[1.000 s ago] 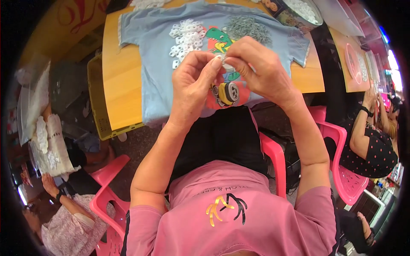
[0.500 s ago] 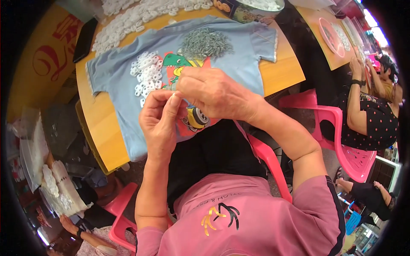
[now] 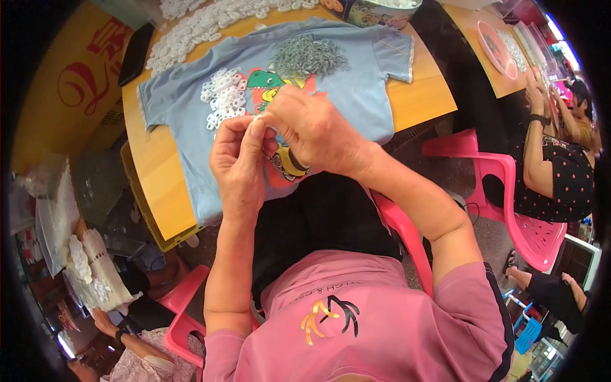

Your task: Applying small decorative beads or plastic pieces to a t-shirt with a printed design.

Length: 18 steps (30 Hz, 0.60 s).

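Observation:
My left hand [image 3: 238,167] and my right hand [image 3: 310,134] meet fingertip to fingertip over a light blue printed T-shirt [image 3: 356,89] spread on a yellow table [image 3: 159,191]. Between the fingertips sits a small white piece [image 3: 258,118], pinched by both hands; its shape is too small to tell. On the shirt lie a cluster of small white plastic rings [image 3: 224,97] to the left and a heap of thin grey metal pieces [image 3: 309,56] further back.
More white rings [image 3: 203,25] are strewn along the table's far edge, beside a black phone [image 3: 135,53]. Pink plastic chairs [image 3: 509,191] stand to my right, where another person [image 3: 560,172] sits at a neighbouring table. White bundles [image 3: 89,267] lie at lower left.
The view has shifted, so the shirt and table sit further up and left. Both hands have stayed pressed together over the shirt, working the small piece.

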Each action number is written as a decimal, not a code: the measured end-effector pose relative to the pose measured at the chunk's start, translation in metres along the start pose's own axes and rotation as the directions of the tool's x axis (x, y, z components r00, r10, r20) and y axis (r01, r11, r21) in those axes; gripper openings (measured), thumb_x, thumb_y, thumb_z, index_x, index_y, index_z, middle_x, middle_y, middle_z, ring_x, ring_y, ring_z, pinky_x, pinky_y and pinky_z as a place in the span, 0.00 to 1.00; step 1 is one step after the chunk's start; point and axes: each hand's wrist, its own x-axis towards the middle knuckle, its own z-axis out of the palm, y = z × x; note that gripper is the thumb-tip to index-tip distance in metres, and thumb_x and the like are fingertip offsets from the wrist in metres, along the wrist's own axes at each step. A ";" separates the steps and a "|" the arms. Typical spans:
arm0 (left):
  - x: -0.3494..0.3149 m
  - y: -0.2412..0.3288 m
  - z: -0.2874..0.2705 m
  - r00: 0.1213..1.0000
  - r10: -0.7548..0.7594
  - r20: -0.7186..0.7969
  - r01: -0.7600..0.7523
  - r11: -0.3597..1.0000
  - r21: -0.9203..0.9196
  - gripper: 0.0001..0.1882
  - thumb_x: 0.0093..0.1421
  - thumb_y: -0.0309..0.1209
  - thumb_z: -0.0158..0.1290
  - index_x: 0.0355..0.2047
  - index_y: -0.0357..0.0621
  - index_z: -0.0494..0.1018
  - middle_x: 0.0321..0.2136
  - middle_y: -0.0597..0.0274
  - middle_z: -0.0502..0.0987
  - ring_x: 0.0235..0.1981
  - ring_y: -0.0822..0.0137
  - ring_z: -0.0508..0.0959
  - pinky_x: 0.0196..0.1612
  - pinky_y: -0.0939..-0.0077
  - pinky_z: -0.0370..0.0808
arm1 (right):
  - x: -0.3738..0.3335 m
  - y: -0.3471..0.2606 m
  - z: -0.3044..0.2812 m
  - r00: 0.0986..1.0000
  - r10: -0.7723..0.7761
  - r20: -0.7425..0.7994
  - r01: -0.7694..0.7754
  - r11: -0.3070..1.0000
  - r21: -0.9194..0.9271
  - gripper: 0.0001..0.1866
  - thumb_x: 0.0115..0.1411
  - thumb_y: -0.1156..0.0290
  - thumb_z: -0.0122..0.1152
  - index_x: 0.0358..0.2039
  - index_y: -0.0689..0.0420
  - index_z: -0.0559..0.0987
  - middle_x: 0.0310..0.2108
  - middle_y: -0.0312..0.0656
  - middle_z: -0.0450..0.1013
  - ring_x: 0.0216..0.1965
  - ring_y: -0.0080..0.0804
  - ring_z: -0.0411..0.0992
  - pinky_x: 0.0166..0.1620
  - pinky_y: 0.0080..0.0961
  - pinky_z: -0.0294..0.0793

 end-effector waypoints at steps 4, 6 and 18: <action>-0.001 0.005 -0.001 0.999 0.030 -0.031 -0.034 0.989 -0.141 0.05 0.66 0.27 0.52 0.40 0.39 0.71 0.31 0.60 0.77 0.30 0.71 0.76 0.36 0.78 0.74 | 0.008 0.004 -0.017 0.995 0.102 -0.006 -0.102 0.994 0.039 0.04 0.61 0.76 0.57 0.31 0.63 0.75 0.26 0.42 0.69 0.26 0.35 0.70 0.28 0.28 0.69; -0.002 0.013 0.001 0.995 0.085 -0.052 -0.093 0.978 -0.188 0.05 0.66 0.27 0.51 0.40 0.40 0.71 0.31 0.59 0.77 0.30 0.70 0.76 0.36 0.77 0.75 | 0.011 0.007 -0.029 0.983 0.182 -0.010 -0.181 0.982 0.056 0.04 0.62 0.75 0.58 0.32 0.63 0.76 0.26 0.41 0.71 0.24 0.31 0.71 0.28 0.26 0.69; -0.018 0.041 -0.038 0.953 0.155 -0.262 -0.183 0.979 -0.086 0.05 0.66 0.29 0.51 0.38 0.40 0.72 0.32 0.61 0.77 0.31 0.71 0.74 0.39 0.77 0.73 | 0.029 0.013 0.002 0.974 0.099 0.205 -0.081 0.992 -0.095 0.06 0.57 0.76 0.61 0.35 0.60 0.78 0.31 0.43 0.73 0.29 0.37 0.74 0.32 0.29 0.73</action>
